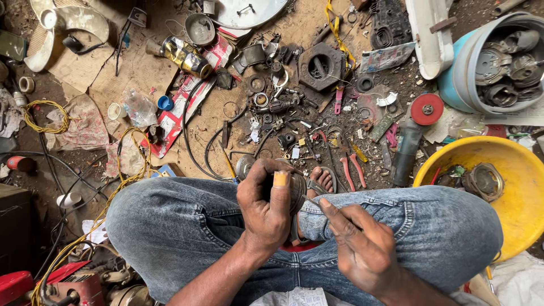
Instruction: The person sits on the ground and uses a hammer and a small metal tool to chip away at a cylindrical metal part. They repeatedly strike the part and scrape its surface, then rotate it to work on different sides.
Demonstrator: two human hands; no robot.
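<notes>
The left hand [266,207] wraps a dark round metal part [296,191] over the near knees, fingers pressed around its rim; the right hand [362,249] pinches a thin tool [313,202] against it; it looks stiff, weighty, greasy; best gripped by the rim.

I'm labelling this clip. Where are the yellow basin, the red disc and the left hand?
Yellow basin [524,187]: head view, bare inner wall.
Red disc [426,109]: head view, its flat face.
Left hand [267,205]: head view, back of the hand.
</notes>
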